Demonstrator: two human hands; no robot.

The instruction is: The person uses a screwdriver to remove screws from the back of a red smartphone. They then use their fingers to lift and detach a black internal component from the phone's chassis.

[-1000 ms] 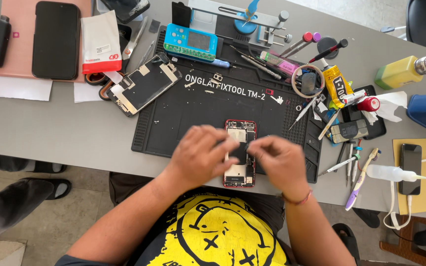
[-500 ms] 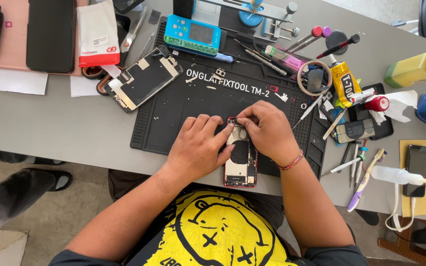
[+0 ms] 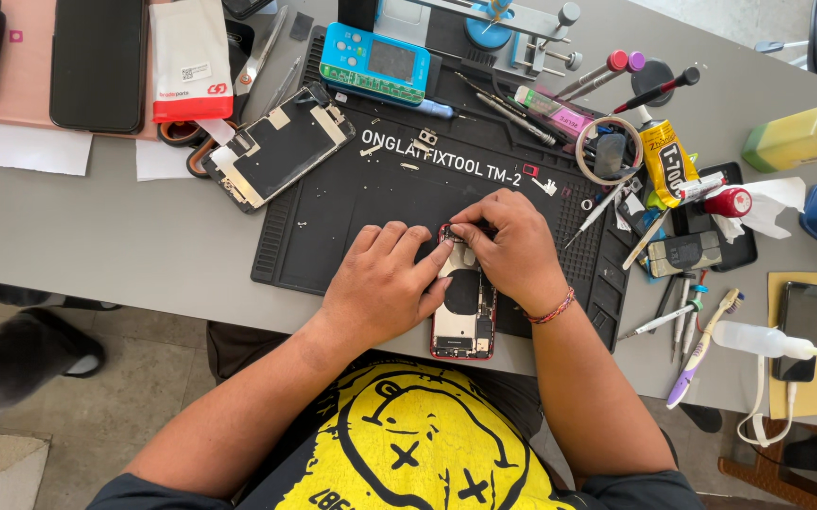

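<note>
Centrally, an opened red phone [image 3: 463, 321], flat and rectangular, metal innards exposed, lay on the ribbed black rubber mat [image 3: 333, 208]. Left hand [image 3: 385, 283] pressed flat against its upper left edge; right hand [image 3: 512, 247] pinched fingertips at its top end, contents too small to tell.

An opened red phone [image 3: 463, 316] is seen lying on a black work mat [image 3: 352, 222] at the near edge of the grey surface [image 3: 97, 236]. Its upper end is covered by the left hand [image 3: 385, 283] and right hand [image 3: 508, 247], fingertips meeting there. A detached screen [image 3: 278, 144] is noted at the mat's far left corner.
</note>
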